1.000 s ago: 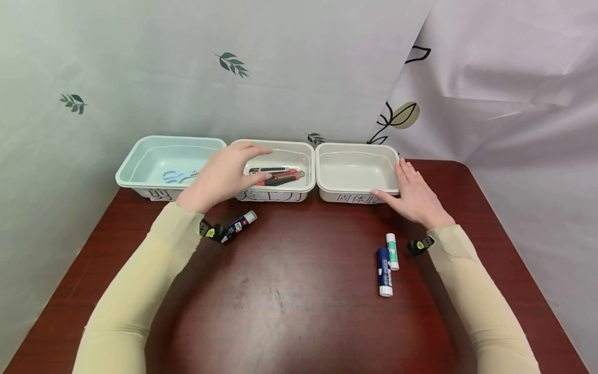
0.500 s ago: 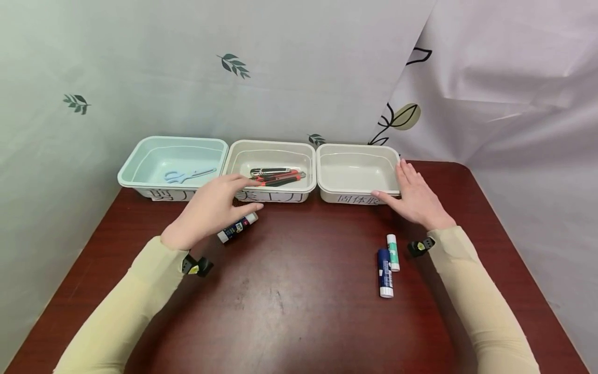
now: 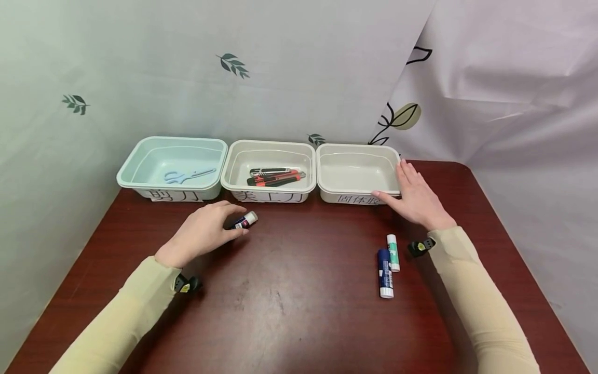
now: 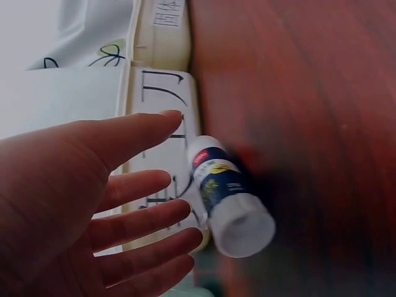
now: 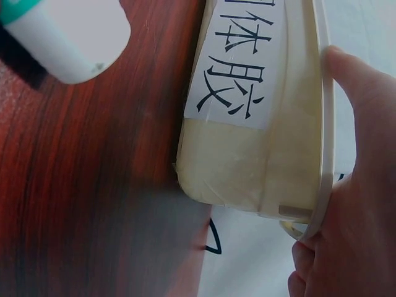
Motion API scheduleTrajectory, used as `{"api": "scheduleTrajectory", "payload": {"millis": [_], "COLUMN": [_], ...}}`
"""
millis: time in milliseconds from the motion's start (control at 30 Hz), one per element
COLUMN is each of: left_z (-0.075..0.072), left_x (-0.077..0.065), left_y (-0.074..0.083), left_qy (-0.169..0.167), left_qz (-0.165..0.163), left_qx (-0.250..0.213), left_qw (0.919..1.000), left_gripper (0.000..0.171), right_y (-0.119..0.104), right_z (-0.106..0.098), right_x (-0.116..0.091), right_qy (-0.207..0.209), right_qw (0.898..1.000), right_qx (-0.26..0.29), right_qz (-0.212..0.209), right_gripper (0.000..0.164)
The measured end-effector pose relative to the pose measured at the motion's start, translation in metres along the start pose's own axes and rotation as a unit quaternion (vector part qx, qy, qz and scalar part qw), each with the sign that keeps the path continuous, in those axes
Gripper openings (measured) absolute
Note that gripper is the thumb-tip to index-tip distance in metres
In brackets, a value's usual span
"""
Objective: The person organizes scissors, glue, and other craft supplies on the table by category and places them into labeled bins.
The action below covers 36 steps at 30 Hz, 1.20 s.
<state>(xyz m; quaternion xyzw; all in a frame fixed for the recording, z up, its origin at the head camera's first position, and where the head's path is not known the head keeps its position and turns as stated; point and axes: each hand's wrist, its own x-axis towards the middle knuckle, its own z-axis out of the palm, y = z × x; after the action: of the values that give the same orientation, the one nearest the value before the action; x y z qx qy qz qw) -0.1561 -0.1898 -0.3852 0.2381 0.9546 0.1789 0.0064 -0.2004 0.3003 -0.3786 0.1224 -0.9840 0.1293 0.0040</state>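
Note:
My left hand [image 3: 203, 234], thumb and fingers spread apart, hovers beside a dark blue glue stick [image 3: 246, 219] with white ends. In the left wrist view this glue stick [image 4: 219, 179] lies just past the fingertips, apart from them; the head view hides part of it behind the hand. My right hand [image 3: 417, 200] rests with straight fingers against the right side of the right-hand cream bin [image 3: 329, 196], its thumb on the front rim. Closer to me lie a blue glue stick [image 3: 385, 272] and a smaller green and white glue stick [image 3: 393, 253], side by side.
The middle cream bin [image 3: 309, 182] contains several red and black utility knives [image 3: 280, 179]. Left of it, a pale blue bin [image 3: 135, 185] holds blue scissors [image 3: 179, 177]. All three bins carry handwritten labels and stand in a row before a patterned curtain [image 3: 280, 67] on the brown table [image 3: 308, 322].
My left hand has come back from above the middle bin, down and toward me, to the dark blue glue stick. My right hand has stayed at the right-hand bin.

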Motion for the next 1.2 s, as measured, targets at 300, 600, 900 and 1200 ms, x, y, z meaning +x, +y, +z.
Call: {"api": "scheduleTrajectory", "payload": {"millis": [300, 600, 900, 1200], "left_z": [0.010, 0.018, 0.020, 0.022], "left_x": [0.000, -0.001, 0.000, 0.002], "left_y": [-0.008, -0.013, -0.016, -0.018], "left_qy": [-0.006, -0.012, -0.009, -0.010], "left_qz": [0.007, 0.012, 0.017, 0.012], "left_qx": [-0.016, -0.023, -0.032, -0.043], "left_qw": [0.9998, 0.9996, 0.9993, 0.9990], "left_gripper": [0.043, 0.034, 0.032, 0.032], "right_y": [-0.001, 0.001, 0.003, 0.003], "right_z": [0.001, 0.002, 0.002, 0.001], "right_x": [0.000, 0.000, -0.001, 0.002], "right_qy": [0.001, 0.002, 0.001, 0.004], "right_qw": [1.000, 1.000, 1.000, 1.000], "right_qx": [0.001, -0.001, -0.001, 0.002], "right_qz": [0.001, 0.000, 0.000, 0.002], "right_gripper": [0.106, 0.106, 0.106, 0.107]}}
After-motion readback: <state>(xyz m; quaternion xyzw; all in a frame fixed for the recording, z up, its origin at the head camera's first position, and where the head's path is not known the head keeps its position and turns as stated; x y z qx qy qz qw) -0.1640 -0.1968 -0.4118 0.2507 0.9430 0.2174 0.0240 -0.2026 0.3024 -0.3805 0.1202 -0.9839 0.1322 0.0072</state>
